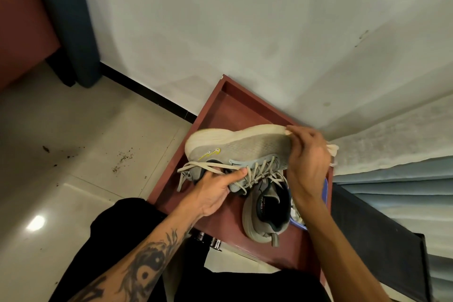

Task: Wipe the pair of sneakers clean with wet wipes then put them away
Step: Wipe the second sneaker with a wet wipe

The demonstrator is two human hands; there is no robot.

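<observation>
Maroon tray point(228, 110), mesh sneaker point(245, 147), crumpled white wipe point(332, 148)

The upper sneaker point(245, 147) is pale grey mesh with a cream sole, cream laces and a yellow-and-white logo. The lower sneaker point(252, 224) is grey, lined dark navy. The tray point(235, 110) is brick red, the wipe point(333, 148) off-white, the floor point(73, 130) cream (speckled brown), and the forearm point(147, 270) tattooed black.

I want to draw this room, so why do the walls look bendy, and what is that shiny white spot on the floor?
Head view: the wide lens bends straight lines, so the wall and its black baseboard lean; the white spot is glare on the glossy floor; the sneaker gripped by the left hand and the wipe pinched by the right hand look fairly sharp.
</observation>
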